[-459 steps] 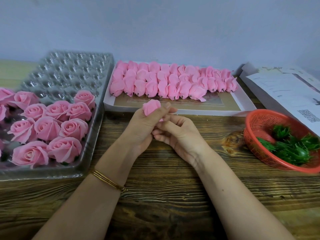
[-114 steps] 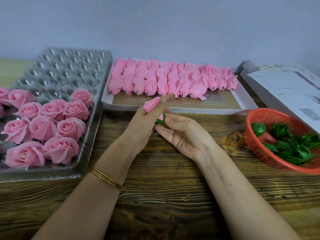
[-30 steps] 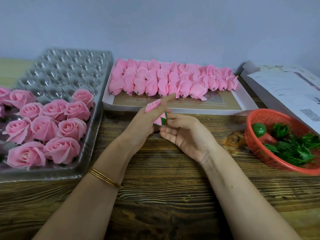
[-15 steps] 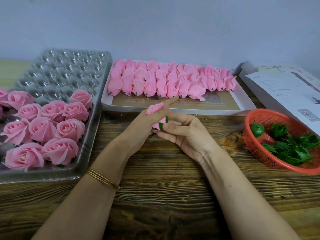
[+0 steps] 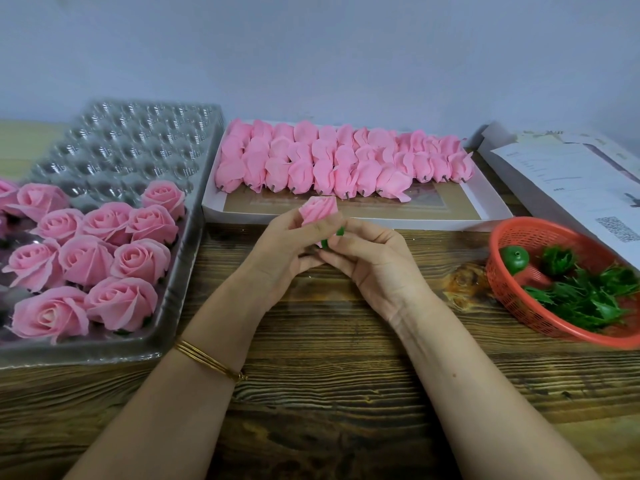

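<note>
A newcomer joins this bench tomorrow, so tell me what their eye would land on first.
The mass of pink: finished roses fill the near end of the clear tray on the left, and rows of folded buds line the white box at the back. At centre, the left hand holds a pink rose while the right hand pinches its green base. A red basket of green sepals sits on the right.
</note>
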The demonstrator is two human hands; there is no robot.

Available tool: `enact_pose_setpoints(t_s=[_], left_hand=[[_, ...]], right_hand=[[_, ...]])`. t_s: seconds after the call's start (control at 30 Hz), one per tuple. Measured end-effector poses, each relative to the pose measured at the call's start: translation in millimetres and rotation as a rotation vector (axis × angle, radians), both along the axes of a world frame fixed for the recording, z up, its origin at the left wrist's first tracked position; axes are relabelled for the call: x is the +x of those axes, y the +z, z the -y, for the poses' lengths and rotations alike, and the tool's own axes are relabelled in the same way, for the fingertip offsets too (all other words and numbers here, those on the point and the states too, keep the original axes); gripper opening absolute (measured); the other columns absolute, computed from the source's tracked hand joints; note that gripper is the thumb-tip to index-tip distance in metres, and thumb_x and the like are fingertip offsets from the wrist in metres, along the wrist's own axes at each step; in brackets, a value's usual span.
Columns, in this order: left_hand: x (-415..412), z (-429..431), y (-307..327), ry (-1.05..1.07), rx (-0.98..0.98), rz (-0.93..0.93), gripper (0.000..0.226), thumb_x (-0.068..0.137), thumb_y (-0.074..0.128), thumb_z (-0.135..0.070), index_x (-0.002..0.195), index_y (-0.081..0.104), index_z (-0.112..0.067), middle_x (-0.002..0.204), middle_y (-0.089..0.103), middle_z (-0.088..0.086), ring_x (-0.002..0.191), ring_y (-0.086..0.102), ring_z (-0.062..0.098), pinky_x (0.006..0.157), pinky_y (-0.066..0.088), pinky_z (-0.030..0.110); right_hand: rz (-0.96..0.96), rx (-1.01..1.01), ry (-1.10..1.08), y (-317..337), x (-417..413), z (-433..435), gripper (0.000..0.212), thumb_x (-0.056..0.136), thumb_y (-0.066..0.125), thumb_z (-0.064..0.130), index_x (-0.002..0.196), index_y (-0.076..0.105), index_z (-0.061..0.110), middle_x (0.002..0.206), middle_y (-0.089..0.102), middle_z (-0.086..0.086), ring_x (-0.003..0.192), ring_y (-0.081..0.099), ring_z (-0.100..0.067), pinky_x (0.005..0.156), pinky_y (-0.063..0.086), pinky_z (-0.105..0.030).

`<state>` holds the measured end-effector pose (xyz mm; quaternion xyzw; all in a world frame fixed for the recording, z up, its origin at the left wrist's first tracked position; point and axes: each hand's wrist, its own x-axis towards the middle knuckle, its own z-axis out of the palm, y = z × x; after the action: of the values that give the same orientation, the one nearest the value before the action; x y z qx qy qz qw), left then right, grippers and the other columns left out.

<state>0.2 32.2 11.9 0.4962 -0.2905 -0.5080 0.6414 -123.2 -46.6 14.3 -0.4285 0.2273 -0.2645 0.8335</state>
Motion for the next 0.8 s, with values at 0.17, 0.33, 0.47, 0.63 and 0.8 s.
enact_pose_setpoints(t_s=[0.17, 0.33, 0.47, 0.63, 0.8], left_hand=[[-8, 1, -4, -0.041, -0.044, 0.062, 0.023, 0.074, 0.077, -0.024, 0.096, 0.076, -0.018, 0.103, 0.076, 0.007, 0.101, 0.071, 0.019, 0.086, 0.057, 0.029], [-12, 2, -4, -0.067, -0.046, 0.025, 0.022, 0.073, 0.077, -0.019, 0.094, 0.079, -0.024, 0.102, 0.076, 0.007, 0.102, 0.071, 0.019, 0.088, 0.057, 0.031], [-11, 3, -4, -0.031, -0.053, -0.011, 0.046, 0.071, 0.079, -0.018, 0.115, 0.069, -0.02, 0.105, 0.075, 0.007, 0.105, 0.071, 0.019, 0.09, 0.057, 0.035], [-12, 0, -2, -0.03, -0.064, 0.001, 0.036, 0.065, 0.085, -0.021, 0.099, 0.077, -0.015, 0.106, 0.075, 0.01, 0.102, 0.071, 0.02, 0.085, 0.058, 0.033], [-13, 1, -2, 0.002, -0.056, 0.059, 0.01, 0.068, 0.079, -0.021, 0.076, 0.077, -0.015, 0.091, 0.075, 0.008, 0.097, 0.072, 0.016, 0.086, 0.059, 0.033]], right_hand=[[0.015, 0.014, -0.046, -1, 2, -4, 0.051, 0.067, 0.068, 0.002, 0.115, 0.062, -0.012, 0.096, 0.072, -0.021, 0.086, 0.071, -0.024, 0.083, 0.059, -0.031], [-0.017, -0.044, -0.038, -1, 3, -5, 0.047, 0.063, 0.069, -0.003, 0.109, 0.061, -0.008, 0.098, 0.068, -0.025, 0.088, 0.068, -0.03, 0.082, 0.058, -0.035], [-0.044, -0.115, -0.024, -3, 2, -4, 0.039, 0.066, 0.067, -0.019, 0.089, 0.049, 0.006, 0.091, 0.069, -0.02, 0.088, 0.068, -0.033, 0.075, 0.06, -0.035], [-0.066, -0.148, 0.011, -3, 2, -4, 0.063, 0.066, 0.07, -0.023, 0.123, 0.048, -0.014, 0.101, 0.07, -0.025, 0.098, 0.068, -0.037, 0.08, 0.06, -0.041], [-0.057, -0.148, 0.043, -6, 2, -2, 0.056, 0.062, 0.07, -0.019, 0.106, 0.046, 0.005, 0.102, 0.069, -0.019, 0.102, 0.065, -0.037, 0.09, 0.055, -0.051]])
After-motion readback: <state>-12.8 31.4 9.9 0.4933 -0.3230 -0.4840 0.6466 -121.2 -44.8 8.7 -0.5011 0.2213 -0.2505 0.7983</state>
